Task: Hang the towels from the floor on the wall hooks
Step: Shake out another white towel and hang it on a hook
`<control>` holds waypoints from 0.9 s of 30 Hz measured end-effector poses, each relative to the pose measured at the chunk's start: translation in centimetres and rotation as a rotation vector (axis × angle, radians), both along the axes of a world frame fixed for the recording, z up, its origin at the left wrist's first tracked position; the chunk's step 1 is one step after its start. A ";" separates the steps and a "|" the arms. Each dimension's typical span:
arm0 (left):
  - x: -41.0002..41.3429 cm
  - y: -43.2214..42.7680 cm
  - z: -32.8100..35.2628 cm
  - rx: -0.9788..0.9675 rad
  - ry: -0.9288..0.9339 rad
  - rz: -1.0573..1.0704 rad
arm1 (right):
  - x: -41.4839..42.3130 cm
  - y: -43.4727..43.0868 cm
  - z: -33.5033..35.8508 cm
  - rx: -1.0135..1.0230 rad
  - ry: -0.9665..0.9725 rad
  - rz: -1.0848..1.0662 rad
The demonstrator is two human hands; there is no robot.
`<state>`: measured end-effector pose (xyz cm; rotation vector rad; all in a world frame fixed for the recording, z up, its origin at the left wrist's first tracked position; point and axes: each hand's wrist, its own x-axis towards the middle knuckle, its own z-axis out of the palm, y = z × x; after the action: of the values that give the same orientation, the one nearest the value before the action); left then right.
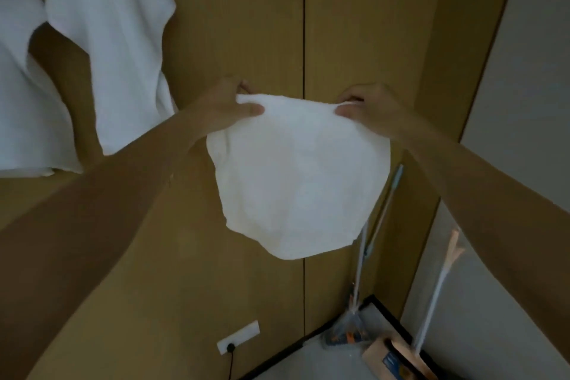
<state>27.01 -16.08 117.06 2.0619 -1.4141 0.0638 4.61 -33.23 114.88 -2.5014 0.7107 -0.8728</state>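
You hold the small white towel (299, 179) up by its top edge, one corner in each hand. Your left hand (226, 108) pinches the left corner, with the thumb lying across the front of the cloth and the other fingers curled behind it. Your right hand (367, 105) pinches the right corner between thumb and fingertips. Most of those fingers are hidden by the cloth and the back of the hand, so you cannot tell how they lie.

Between your fingers the edge runs nearly taut. Below them the rest hangs free in a rounded sag, well off the floor and in front of the wooden wall (240, 9). This two-corner hold looks meant to spread the towel open, so you can find a part of the edge to slip over a hook.

No hook shows near your fingers; just beyond them is bare panel and the vertical seam (304, 25). Up and to the left of your left fingers, two larger white towels (108, 40) hang against the wall, their tops out of view. A free hook is probably higher up, so expect to raise the edge.

Far below your right fingers, mop handles (367, 241) lean in the corner beside a cardboard box (388, 358). Below your left fingers sits a wall socket (238, 337).
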 end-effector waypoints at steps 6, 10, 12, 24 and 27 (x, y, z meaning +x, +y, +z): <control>-0.2 -2.7 1.8 -0.018 0.115 0.138 | 3.5 -4.8 1.5 0.070 -0.134 0.229; 0.3 -3.7 2.7 -0.157 0.040 0.244 | 6.4 -6.7 2.6 0.054 -0.235 0.299; 0.5 -4.1 3.6 -0.219 -0.019 0.275 | 8.0 -7.1 3.9 -0.025 -0.247 0.338; 7.1 -2.6 11.1 -0.469 -0.112 0.186 | 15.3 -6.4 11.9 -0.106 -0.313 0.548; 9.3 -2.4 12.1 -0.492 -0.155 0.168 | 16.7 -6.3 13.6 -0.199 -0.220 0.592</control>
<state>36.32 -18.53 129.12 1.7799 -1.1628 0.5923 21.29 -39.50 128.52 -2.5049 -0.1983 -0.9932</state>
